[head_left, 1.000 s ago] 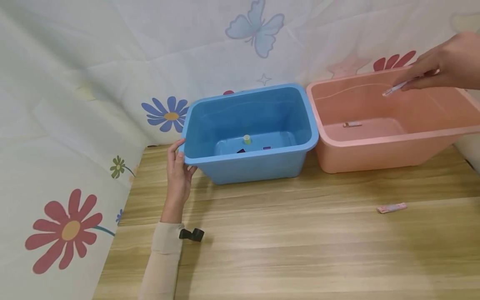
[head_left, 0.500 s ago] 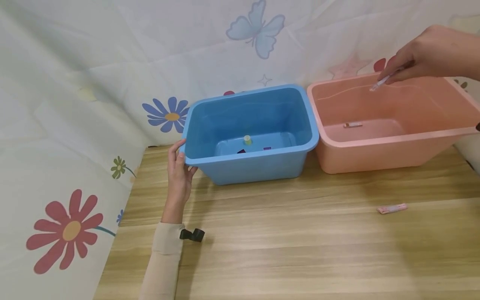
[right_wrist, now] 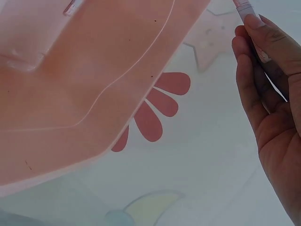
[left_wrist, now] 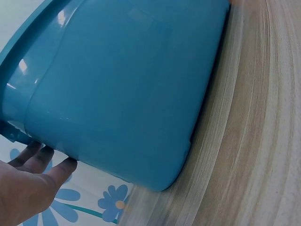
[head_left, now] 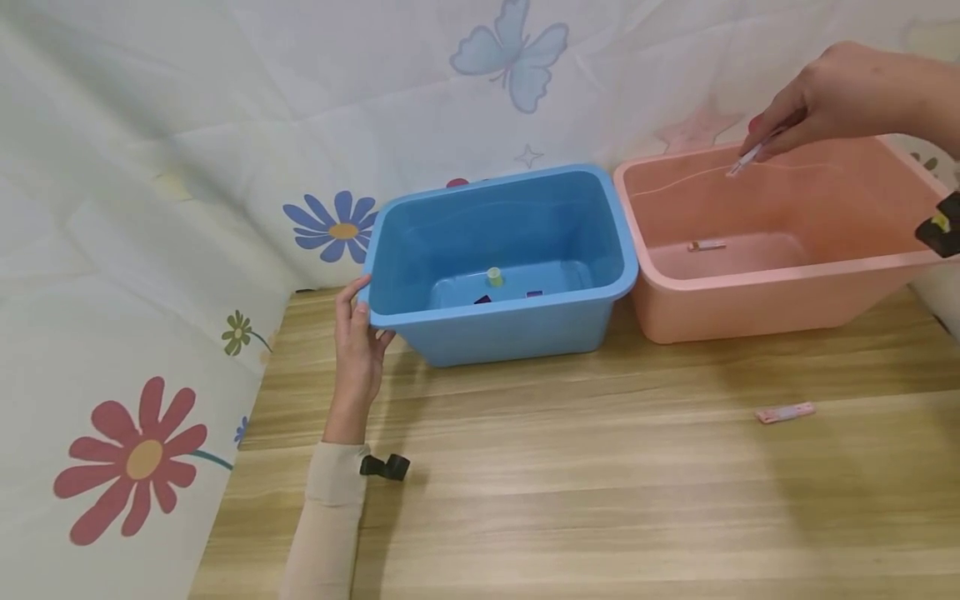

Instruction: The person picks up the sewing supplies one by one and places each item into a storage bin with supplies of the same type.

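Note:
My left hand (head_left: 356, 354) grips the left end of a blue plastic bin (head_left: 510, 337) at its rim; the left wrist view has the fingers (left_wrist: 62, 170) against the bin's outer wall. Over the back part of a pink plastic bin (head_left: 757, 312), my right hand (head_left: 851, 92) pinches a slim pink-and-white stick-shaped packet (head_left: 742, 162) between thumb and fingers. It slants down to the left, part of it covered by the hand. A similar small packet (head_left: 707, 246) lies on the pink bin's floor. Another pink one (head_left: 785, 413) rests on the table.
Both bins stand side by side at the back of the wooden table (head_left: 540, 492), against a patterned cloth (head_left: 300, 108). Inside the blue bin are a small pale yellow-green cylinder (head_left: 494, 276) and two small dark pieces (head_left: 534, 294). A black camera mount (head_left: 386, 467) sits at the left wrist.
My right hand has moved left and slightly up over the pink bin, carrying the slim packet. My left hand has stayed on the blue bin's rim.

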Demonstrator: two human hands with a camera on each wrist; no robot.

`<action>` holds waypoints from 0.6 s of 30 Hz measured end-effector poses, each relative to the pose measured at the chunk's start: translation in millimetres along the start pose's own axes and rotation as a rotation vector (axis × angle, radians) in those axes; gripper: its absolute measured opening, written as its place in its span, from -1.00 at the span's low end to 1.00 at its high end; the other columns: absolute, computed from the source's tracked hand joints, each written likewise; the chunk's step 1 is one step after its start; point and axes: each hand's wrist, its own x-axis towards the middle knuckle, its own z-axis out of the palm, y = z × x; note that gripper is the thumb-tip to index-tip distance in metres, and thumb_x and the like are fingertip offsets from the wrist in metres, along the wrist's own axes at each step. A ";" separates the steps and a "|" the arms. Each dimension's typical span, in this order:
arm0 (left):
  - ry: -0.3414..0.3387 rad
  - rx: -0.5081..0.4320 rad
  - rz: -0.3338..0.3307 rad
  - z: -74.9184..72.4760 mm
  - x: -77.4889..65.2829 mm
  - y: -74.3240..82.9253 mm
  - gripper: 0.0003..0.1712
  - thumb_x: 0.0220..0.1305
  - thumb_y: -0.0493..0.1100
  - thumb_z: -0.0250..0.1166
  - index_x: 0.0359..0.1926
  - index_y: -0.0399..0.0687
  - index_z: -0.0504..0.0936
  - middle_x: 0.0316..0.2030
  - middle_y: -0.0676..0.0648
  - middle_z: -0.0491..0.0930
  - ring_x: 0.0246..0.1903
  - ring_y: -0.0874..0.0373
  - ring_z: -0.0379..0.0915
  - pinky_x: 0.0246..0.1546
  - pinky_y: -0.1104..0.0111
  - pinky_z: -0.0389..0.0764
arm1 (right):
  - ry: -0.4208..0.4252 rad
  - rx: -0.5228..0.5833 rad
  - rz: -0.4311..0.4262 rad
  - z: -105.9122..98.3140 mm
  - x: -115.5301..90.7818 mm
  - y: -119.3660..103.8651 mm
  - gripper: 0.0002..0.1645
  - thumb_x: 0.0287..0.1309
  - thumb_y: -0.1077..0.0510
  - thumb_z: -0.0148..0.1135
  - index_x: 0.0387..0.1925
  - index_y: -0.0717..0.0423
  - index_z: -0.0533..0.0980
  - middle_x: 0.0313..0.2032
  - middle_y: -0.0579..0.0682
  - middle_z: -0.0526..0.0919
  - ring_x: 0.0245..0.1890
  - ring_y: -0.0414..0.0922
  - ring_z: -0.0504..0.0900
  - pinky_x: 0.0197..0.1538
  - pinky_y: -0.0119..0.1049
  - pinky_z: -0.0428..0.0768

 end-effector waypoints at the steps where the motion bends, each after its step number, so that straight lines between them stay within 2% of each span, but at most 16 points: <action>1: 0.001 0.000 0.000 -0.1 -0.1 0.1 -0.43 0.49 0.12 0.11 0.43 0.18 0.28 0.37 -0.14 0.24 0.27 -0.39 0.27 0.01 0.27 0.62 | -0.013 0.007 0.008 0.1 1.8 -0.6 -0.79 -0.02 0.25 0.55 -0.25 0.11 0.78 -0.37 0.07 0.79 -0.62 -0.39 0.50 -0.50 -0.39 0.42; 5: 0.010 -0.001 -0.001 -0.7 -0.5 1.0 -0.43 0.47 0.13 0.13 0.42 0.19 0.30 0.38 -0.14 0.23 0.29 -0.39 0.26 0.01 0.27 0.62 | -0.051 0.027 0.045 0.8 9.4 -2.8 -0.79 0.06 0.19 0.52 -0.20 0.05 0.79 -0.40 -0.04 0.79 -0.61 -0.40 0.44 -0.47 -0.38 0.40; 11: 0.002 0.003 -0.001 0.7 0.2 2.0 -0.43 0.47 0.12 0.12 0.42 0.20 0.30 0.40 -0.13 0.21 0.32 -0.39 0.23 0.02 0.26 0.60 | -0.112 0.044 0.080 2.4 19.1 -6.0 -0.81 0.11 0.10 0.52 -0.19 -0.07 0.79 -0.32 -0.09 0.79 -0.49 -0.36 0.46 -0.37 -0.39 0.43; 18: -0.001 0.020 -0.009 2.1 0.7 1.3 -0.45 0.48 0.11 0.10 0.42 0.23 0.30 0.41 -0.11 0.21 0.34 -0.38 0.24 0.03 0.26 0.61 | -0.186 0.090 0.099 6.4 28.3 -10.8 -0.79 0.15 0.11 0.49 -0.14 -0.02 0.78 -0.29 -0.09 0.78 -0.42 -0.22 0.48 -0.35 -0.40 0.47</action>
